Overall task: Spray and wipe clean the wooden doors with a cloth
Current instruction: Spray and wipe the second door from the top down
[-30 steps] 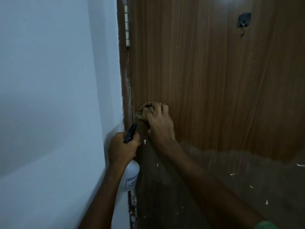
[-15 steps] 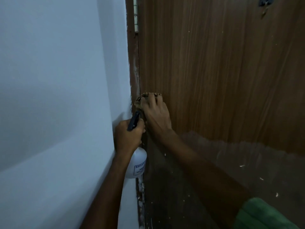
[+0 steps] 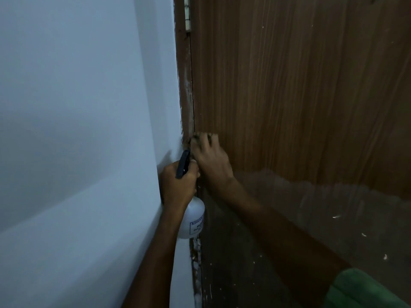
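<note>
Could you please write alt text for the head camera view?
The right hand presses a cloth against the wooden door near its hinge edge, while the left hand grips a white spray bottle beside a pale wall.

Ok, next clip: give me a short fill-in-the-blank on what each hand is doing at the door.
1. The left hand grips a spray ____.
2. The right hand presses a ____ against the door.
3. The wall lies to the ____ of the door.
4. The sleeve is ____.

Missing words: bottle; cloth; left; green
</note>
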A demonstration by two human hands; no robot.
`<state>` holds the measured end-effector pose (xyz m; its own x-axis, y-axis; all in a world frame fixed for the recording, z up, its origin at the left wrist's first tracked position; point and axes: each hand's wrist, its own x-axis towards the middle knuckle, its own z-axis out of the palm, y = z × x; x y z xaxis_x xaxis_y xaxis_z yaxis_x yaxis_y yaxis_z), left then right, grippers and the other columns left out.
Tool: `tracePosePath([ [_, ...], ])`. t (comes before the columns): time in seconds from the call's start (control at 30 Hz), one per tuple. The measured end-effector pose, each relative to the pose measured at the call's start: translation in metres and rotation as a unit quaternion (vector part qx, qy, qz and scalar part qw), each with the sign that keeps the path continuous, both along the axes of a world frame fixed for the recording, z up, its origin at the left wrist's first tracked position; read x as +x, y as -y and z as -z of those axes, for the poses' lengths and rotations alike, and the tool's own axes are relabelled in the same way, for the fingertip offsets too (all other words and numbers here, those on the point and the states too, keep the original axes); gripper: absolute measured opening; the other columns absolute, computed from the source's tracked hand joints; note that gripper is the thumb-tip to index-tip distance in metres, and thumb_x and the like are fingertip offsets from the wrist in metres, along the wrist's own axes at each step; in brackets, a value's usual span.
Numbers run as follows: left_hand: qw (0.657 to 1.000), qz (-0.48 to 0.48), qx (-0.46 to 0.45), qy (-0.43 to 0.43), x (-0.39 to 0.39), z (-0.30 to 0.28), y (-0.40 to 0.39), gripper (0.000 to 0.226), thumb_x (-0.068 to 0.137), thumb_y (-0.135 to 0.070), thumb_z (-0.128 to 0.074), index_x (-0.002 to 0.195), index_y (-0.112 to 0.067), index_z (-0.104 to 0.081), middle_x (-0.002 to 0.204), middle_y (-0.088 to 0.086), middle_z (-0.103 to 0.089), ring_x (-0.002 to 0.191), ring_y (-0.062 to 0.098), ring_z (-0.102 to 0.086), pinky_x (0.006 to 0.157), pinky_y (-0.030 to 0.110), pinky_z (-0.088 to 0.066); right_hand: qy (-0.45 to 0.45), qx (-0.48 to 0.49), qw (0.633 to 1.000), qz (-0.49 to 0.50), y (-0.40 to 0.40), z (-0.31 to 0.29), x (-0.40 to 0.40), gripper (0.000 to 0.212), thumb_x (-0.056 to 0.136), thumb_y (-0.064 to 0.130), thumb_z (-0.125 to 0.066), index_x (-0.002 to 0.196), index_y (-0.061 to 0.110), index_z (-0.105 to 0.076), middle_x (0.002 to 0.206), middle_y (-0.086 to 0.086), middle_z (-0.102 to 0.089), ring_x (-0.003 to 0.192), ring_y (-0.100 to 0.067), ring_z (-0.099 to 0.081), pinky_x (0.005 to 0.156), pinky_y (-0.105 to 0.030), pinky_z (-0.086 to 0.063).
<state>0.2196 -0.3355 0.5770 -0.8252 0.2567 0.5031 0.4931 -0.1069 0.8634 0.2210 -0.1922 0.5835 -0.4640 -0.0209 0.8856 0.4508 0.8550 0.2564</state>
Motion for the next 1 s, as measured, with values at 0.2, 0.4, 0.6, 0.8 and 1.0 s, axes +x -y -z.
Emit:
tracePosePath([
  [0.2, 0.999, -0.018, -0.039, -0.004, 0.002, 0.015, 0.003, 0.035, 0.101, -0.021, -0.066, 0.073, -0.001, -0.073, 0.064, 0.018, -0.069, 0.044, 0.012, -0.056, 0.044, 0.018, -0.043, 0.093, -0.066, 0.993, -0.04, 0.003, 0.031, 0.027, 0.054, 0.078, 0.01, -0.083, 0.128, 0.013, -0.064, 0.133, -0.016, -0.054, 0.117, -0.033, -0.054, 0.077, -0.031, -0.06],
  [0.4, 0.989, 0.009, -0.141, 0.04, 0.0, 0.057, -0.003, 0.041, 0.096, -0.037, -0.069, 0.063, -0.014, -0.062, 0.058, 0.011, -0.063, 0.057, 0.033, -0.064, 0.055, 0.043, -0.05, -0.022, -0.107, 0.993, -0.051, 0.003, -0.028, 0.041, 0.061, 0.065, -0.006, -0.078, 0.123, 0.009, -0.067, 0.125, -0.017, -0.057, 0.106, -0.031, -0.054, 0.068, -0.028, -0.054],
  [0.6, 0.983, 0.005, -0.17, 0.068, 0.002, 0.08, -0.006, 0.034, 0.092, -0.042, -0.071, 0.068, -0.019, -0.065, 0.065, 0.006, -0.069, 0.063, 0.03, -0.069, 0.059, 0.032, -0.048, -0.043, -0.074, 0.995, -0.047, 0.0, -0.013, 0.038, 0.058, 0.069, -0.006, -0.074, 0.124, 0.008, -0.066, 0.125, -0.016, -0.057, 0.107, -0.033, -0.051, 0.07, -0.03, -0.054],
  [0.8, 0.994, 0.013, -0.104, 0.036, -0.002, 0.078, 0.0, 0.037, 0.101, -0.03, -0.069, 0.067, -0.014, -0.068, 0.05, -0.002, -0.061, 0.046, 0.012, -0.06, 0.048, 0.025, -0.048, 0.0, -0.044, 0.999, -0.026, -0.002, 0.087, 0.03, 0.048, 0.082, 0.012, -0.074, 0.129, 0.013, -0.062, 0.121, -0.014, -0.058, 0.1, -0.03, -0.053, 0.076, -0.038, -0.047],
  [1.0, 0.996, 0.027, -0.074, 0.028, -0.002, 0.07, 0.002, 0.035, 0.101, -0.032, -0.069, 0.071, -0.016, -0.073, 0.059, -0.002, -0.07, 0.055, 0.016, -0.065, 0.059, 0.032, -0.053, 0.001, -0.091, 0.996, -0.021, 0.006, 0.104, 0.026, 0.039, 0.083, 0.021, -0.074, 0.121, 0.019, -0.067, 0.113, -0.01, -0.059, 0.093, -0.027, -0.052, 0.076, -0.039, -0.043],
])
